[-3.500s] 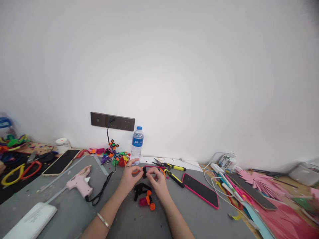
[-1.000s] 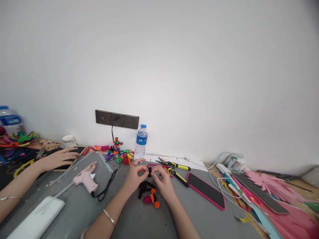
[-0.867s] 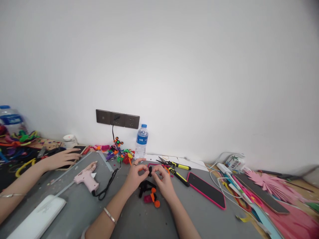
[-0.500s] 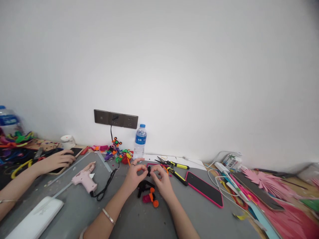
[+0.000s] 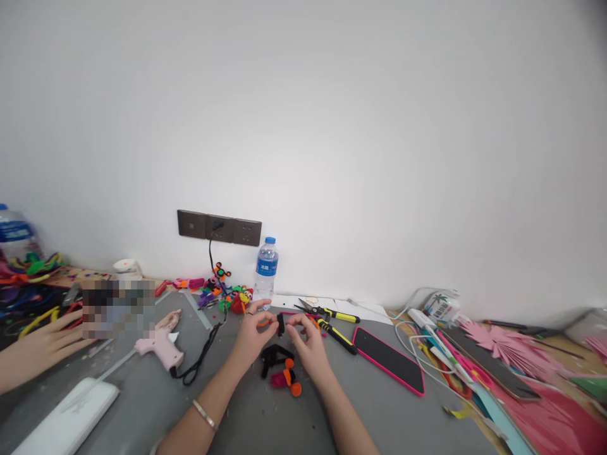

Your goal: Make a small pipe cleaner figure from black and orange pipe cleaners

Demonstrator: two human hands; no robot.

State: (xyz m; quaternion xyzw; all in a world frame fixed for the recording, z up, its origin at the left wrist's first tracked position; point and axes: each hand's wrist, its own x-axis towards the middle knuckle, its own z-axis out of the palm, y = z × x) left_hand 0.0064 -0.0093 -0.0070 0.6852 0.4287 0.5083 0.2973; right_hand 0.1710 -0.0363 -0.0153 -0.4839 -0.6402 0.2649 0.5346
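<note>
Two hands, left hand (image 5: 250, 338), right hand (image 5: 308, 344), fingers clamped on black pipe cleaner (image 5: 281, 324) (between them)

Just one head-mounted cam here, looking forward and slightly down over the grey table (image 5: 246, 417) toward the white wall (image 5: 332, 126), hands close below.

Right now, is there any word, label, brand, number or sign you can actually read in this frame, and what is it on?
None can be read.
Water bottle: blue label with white marks, too small to read.
Second bottle at the left edge: blue label, blurred.
White carton: a palm-tree picture and a barcode show; any text is too small.
Phone on the left: pixelated.
</note>
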